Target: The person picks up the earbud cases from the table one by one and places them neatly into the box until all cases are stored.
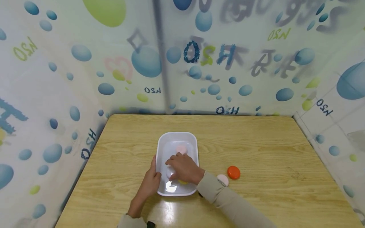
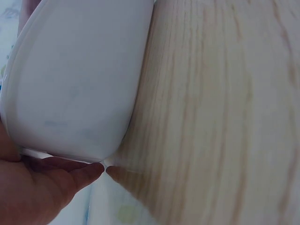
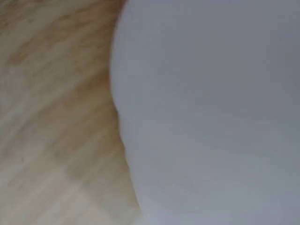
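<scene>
A white rectangular tray (image 1: pixel 161 142) lies on the wooden table. My left hand (image 1: pixel 151 180) grips its left side, the thumb by the rim; in the left wrist view, fingers (image 2: pixel 86 176) of that hand touch the tray's outer wall (image 2: pixel 79 84). Inside the tray is my right hand (image 1: pixel 185 167), its thumb and fingers curled around a white round disc (image 1: pixel 169 172). Beyond its fingertips lies a pale pink disc (image 1: pixel 181 149). A yellow disc (image 1: pixel 182 182) shows partly beneath the palm. The right wrist view has only the blurred white tray wall (image 3: pixel 211 112), no fingers.
Right of the tray, an orange-red disc (image 1: pixel 233 172) lies on the table (image 1: pixel 256 142). Next to it is another pale pink disc (image 1: pixel 223 180), partly covered by the right sleeve. Patterned curtains (image 1: pixel 182 72) stand behind the table and at both sides.
</scene>
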Demonstrator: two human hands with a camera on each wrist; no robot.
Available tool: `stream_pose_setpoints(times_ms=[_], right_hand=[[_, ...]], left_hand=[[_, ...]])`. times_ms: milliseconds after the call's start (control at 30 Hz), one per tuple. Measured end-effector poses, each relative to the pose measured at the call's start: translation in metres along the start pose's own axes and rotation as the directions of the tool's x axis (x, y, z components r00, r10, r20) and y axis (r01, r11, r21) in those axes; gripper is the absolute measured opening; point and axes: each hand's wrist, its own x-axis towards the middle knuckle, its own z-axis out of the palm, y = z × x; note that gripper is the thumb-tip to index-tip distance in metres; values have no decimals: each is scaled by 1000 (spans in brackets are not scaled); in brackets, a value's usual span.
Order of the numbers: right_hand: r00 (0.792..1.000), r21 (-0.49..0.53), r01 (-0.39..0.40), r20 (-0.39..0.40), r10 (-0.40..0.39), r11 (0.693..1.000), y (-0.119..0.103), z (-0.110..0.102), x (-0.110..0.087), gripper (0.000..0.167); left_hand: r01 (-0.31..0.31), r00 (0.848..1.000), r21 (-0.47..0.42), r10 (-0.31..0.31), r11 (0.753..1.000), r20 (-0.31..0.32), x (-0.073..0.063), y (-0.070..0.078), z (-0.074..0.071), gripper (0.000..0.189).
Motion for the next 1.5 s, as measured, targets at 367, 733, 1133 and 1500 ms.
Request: stream_pose_setpoints(times_ms=[367, 733, 1133, 1500], right_hand=[[974, 237, -141, -138, 177, 961, 37, -37, -43, 57], [941, 185, -252, -181, 285, 950, 78, -32, -115, 62], [959, 147, -259, -80, 272, 955, 87, -4, -151, 71], [983, 49, -154, -96, 158, 987, 88, -5, -156, 54]], left_hand=[[20, 1000, -16, -20, 1000, 14, -1, 2, -1, 72], [34, 999, -14, -34, 999, 12, 0, 3, -2, 72], [56, 998, -13, -56, 998, 10, -1, 1, -2, 70], [48, 999, -38, -47, 998, 24, -1, 3, 0, 71]])
